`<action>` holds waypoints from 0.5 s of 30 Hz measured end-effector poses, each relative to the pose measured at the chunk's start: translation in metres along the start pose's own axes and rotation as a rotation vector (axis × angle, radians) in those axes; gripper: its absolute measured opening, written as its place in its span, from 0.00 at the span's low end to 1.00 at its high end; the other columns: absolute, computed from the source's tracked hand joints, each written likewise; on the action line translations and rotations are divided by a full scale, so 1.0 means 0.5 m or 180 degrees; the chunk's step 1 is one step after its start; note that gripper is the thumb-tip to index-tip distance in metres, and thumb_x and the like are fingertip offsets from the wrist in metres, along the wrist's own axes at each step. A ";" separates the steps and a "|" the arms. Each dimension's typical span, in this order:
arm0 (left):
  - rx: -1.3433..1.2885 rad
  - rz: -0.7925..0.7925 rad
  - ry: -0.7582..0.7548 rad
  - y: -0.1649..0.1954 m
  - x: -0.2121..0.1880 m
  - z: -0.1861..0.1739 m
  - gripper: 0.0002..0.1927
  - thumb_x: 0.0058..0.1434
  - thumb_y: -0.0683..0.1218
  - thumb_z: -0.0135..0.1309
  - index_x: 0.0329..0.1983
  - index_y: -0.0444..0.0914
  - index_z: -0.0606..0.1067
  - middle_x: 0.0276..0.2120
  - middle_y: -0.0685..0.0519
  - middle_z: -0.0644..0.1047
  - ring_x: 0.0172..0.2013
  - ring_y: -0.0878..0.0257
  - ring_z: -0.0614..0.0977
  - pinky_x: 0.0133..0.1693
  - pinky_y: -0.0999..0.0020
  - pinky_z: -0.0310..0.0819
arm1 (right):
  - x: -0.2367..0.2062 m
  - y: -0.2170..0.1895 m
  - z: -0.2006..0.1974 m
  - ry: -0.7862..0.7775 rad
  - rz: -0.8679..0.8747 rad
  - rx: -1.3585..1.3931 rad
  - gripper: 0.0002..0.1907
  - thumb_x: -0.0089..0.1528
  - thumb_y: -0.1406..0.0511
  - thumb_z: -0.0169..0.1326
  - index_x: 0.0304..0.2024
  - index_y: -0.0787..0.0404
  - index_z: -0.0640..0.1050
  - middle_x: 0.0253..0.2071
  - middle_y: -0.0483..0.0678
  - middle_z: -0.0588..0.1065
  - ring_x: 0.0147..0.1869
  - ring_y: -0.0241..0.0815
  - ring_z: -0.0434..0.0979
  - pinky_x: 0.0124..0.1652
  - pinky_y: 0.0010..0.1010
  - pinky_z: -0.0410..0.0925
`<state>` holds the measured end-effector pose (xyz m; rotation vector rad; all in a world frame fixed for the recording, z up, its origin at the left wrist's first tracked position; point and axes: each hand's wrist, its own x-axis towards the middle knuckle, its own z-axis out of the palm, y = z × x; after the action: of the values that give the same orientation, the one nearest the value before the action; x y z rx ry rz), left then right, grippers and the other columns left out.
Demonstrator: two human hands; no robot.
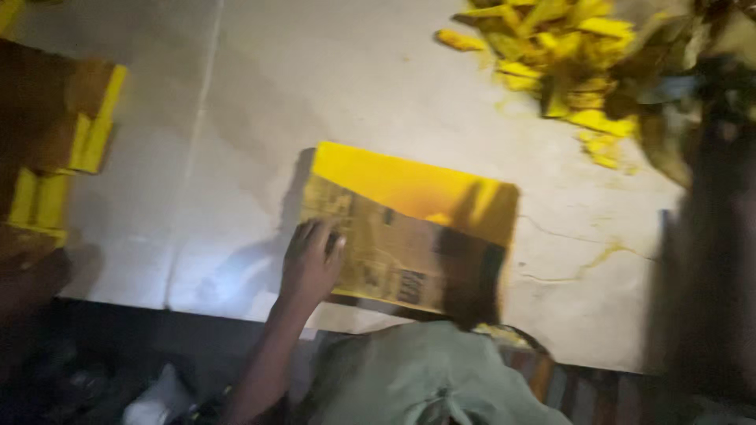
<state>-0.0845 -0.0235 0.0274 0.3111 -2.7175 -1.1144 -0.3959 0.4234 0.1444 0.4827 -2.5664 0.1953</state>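
The left hand (311, 264) lies open, fingers spread on the near-left corner of a flat yellow rectangular card (409, 228) on pale ground — steadying it, and a firmer grasp seems needed next — the right hand unseen.

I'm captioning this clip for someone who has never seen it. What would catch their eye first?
The bright yellow sheet at the centre of the pale surface, part covered by printed paper, stands out first. The left hand presses flat on that paper's left edge. A heap of yellow strips and leaves is piled at top right, and yellow-edged blocks lie at far left.
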 end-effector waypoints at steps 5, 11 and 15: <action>-0.0074 -0.0408 0.0157 -0.151 0.148 0.000 0.19 0.59 0.41 0.60 0.53 0.34 0.71 0.45 0.39 0.77 0.48 0.42 0.77 0.48 0.49 0.73 | -0.175 -0.305 0.125 -0.0807 -0.0071 0.0926 0.21 0.63 0.75 0.61 0.59 0.64 0.76 0.64 0.62 0.69 0.62 0.58 0.75 0.53 0.40 0.74; -0.0782 -0.1408 -0.0785 -0.248 0.246 0.021 0.10 0.62 0.43 0.60 0.42 0.36 0.72 0.35 0.45 0.80 0.37 0.52 0.84 0.41 0.57 0.77 | -0.338 -0.351 0.177 -0.1232 0.1026 0.1676 0.17 0.66 0.76 0.57 0.57 0.65 0.76 0.67 0.59 0.69 0.63 0.52 0.79 0.55 0.34 0.76; -0.0312 -0.0725 -0.0532 -0.236 0.225 0.025 0.07 0.63 0.39 0.56 0.41 0.36 0.70 0.36 0.41 0.78 0.41 0.44 0.81 0.42 0.52 0.73 | -0.336 -0.339 0.153 -0.1297 0.1412 0.1890 0.17 0.65 0.77 0.55 0.57 0.67 0.75 0.66 0.58 0.70 0.62 0.49 0.79 0.54 0.32 0.76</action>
<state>-0.1811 -0.1267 -0.0542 0.5471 -2.8131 -1.3868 -0.2330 0.2995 -0.0003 0.1506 -2.9624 1.1407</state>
